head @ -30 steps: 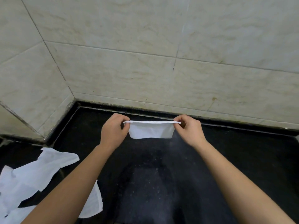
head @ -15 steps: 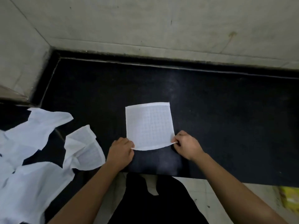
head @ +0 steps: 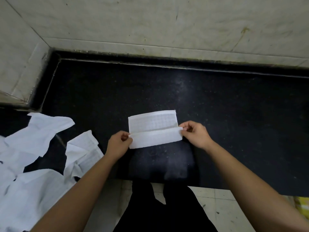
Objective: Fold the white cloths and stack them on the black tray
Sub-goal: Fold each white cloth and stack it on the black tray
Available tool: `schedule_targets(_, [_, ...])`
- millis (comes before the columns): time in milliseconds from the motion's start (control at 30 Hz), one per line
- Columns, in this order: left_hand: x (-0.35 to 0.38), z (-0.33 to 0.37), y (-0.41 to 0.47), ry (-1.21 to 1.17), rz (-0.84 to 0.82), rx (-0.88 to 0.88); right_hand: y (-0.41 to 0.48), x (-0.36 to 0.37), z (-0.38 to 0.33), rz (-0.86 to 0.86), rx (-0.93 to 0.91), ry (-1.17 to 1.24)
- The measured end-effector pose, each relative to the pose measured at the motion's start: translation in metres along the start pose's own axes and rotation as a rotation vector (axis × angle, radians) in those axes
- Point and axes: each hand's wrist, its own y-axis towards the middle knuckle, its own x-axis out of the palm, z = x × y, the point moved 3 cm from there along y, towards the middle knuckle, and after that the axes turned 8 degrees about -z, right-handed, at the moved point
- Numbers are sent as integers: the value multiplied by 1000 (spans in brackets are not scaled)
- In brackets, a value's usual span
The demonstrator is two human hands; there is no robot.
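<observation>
A white cloth [head: 153, 123] with a faint grid pattern lies on the black counter [head: 217, 106] in the middle of the view. Its near edge is lifted and turned over towards the wall, making a flap across the cloth. My left hand [head: 118, 144] pinches the flap's left corner. My right hand [head: 194, 134] pinches its right corner. A heap of loose, crumpled white cloths [head: 33, 148] lies at the left on the counter. No black tray separate from the counter can be made out.
Pale tiled walls [head: 150, 22] close the counter off at the back and at the left corner. The counter's front edge runs just below my hands, with light floor tiles [head: 209, 206] and my dark legs below it. Something yellow [head: 302, 206] shows at the right edge.
The cloth was held up in the air, then laid flat on the counter. Now both hands have lifted its near edge and carried it over towards the wall.
</observation>
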Motion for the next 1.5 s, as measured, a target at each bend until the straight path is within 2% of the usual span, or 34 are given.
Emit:
schedule_targets(233, [-6,17,49,-176,113,-86,64,2,-16,63,51,193])
schedule_targets(467, [-7,17,77,-145,218,-111,96,5,-20,106,115,117])
schedule_targets(867, [-2,15,77,-55,231,-59,94,5,-23,68,99,-64])
schedule_targets(933, [1,16,70,37,234,18,88,6,-25,82,51,-201])
schedule_targets(1067, [20,12,53,627,227,326,66,19,-25,159,-225,-729])
schedule_targets(1167, [37,10,51,876,116,397,56,42,-26,12,-299,-845])
schedule_targets(1267, [50,4,55,979,30,368,58,64,-16,-106,-249,-922])
schedule_targets(1367, [54,-9,58,987,7,313,65,65,0,-111,-200,-1025])
schedule_targets(1500, [54,-16,57,982,18,337,69,64,10,-73,-226,-1087])
